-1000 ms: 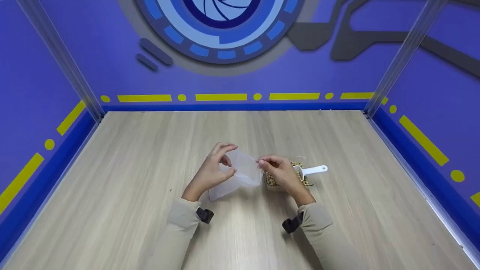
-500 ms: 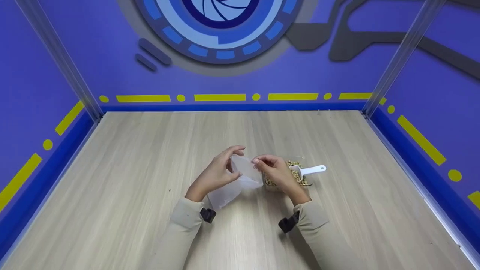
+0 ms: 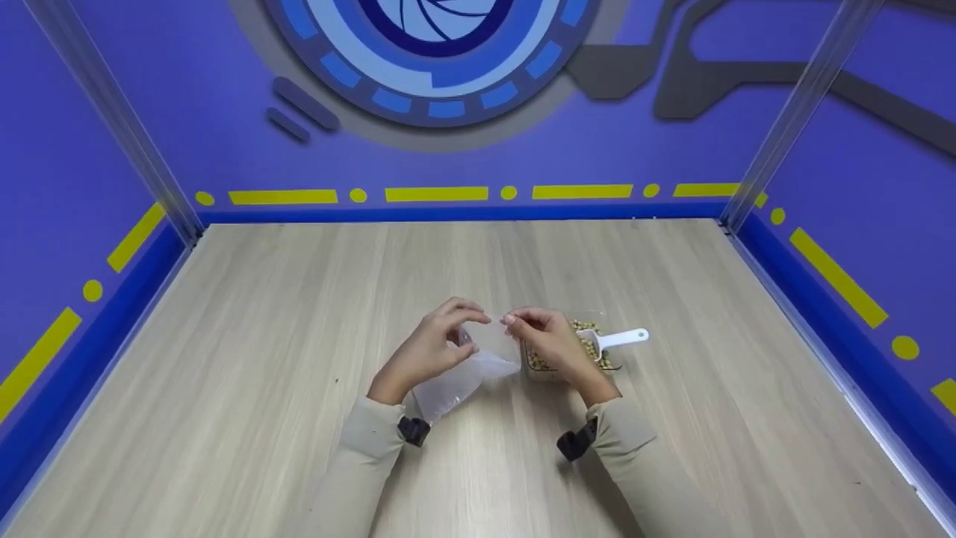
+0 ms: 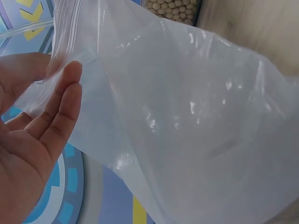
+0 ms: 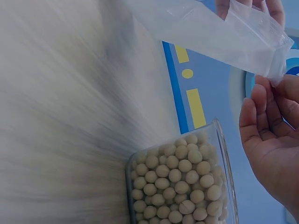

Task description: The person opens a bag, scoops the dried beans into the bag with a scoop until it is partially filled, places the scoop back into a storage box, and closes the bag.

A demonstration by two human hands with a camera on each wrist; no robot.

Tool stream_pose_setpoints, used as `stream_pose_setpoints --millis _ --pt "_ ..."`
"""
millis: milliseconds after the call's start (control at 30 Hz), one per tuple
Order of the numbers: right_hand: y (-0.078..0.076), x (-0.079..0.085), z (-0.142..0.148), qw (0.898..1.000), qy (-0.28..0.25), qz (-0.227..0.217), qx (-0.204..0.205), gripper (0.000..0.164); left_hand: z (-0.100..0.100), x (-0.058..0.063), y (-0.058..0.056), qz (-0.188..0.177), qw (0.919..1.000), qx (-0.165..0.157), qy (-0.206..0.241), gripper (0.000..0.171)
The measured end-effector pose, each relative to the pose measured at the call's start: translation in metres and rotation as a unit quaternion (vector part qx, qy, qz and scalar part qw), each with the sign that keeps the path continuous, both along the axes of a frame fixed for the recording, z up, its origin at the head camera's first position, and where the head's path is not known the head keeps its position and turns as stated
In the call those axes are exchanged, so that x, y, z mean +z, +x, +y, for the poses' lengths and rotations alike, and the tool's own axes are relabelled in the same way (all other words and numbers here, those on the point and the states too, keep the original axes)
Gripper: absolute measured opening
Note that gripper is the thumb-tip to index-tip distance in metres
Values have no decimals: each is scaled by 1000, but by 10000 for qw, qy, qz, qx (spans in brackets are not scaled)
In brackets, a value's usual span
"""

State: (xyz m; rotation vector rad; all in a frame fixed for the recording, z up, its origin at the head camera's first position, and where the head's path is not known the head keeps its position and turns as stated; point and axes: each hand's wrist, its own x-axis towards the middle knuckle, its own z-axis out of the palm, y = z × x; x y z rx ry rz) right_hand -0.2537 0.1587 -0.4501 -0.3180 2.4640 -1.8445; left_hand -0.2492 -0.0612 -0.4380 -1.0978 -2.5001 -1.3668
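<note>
A translucent zip-top plastic bag hangs between both hands, its lower part slanting down to the left. My left hand grips it near the mouth; in the left wrist view fingers and thumb lie about the ridged zip edge. With thumb and fingertips my right hand pinches the mouth's other corner, seen at the right of the right wrist view. Under that hand stands a clear square container of round beige soybeans. A white scoop rests in the beans, its handle jutting right over the rim.
The wooden table extends around the hands. Blue-purple panels with yellow dashes enclose its back and sides. Metal posts stand at the back corners. A black camera is strapped to each wrist.
The left hand has moved slightly right and down, toward the right hand, and its fingers have closed in on the bag's mouth. The bag's lower end has swung down. Container and scoop stay put.
</note>
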Motion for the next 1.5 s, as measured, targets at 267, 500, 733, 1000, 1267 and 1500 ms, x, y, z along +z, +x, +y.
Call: stream_pose_setpoints --millis 267,500,733,1000,1267,1500 --pt "-3 2 6 9987 155 251 417 29 -2 0 0 -182 9995 43 -242 46" --pt "-4 6 17 9943 671 376 733 34 -6 -3 -2 -467 9985 -121 -241 55" --pt "-6 16 40 9851 1189 929 825 37 -9 -8 -2 -501 9980 -179 -345 56" --pt "-8 23 73 9622 1984 1661 849 30 -9 -13 -3 -651 9972 -183 -318 56" --pt "-8 26 106 9456 2475 1786 1126 30 -7 -14 -4 -768 9962 -172 -380 59" --pt "-10 24 129 9131 3364 1907 1291 31 -8 -13 -5 -716 9962 -219 -446 59"
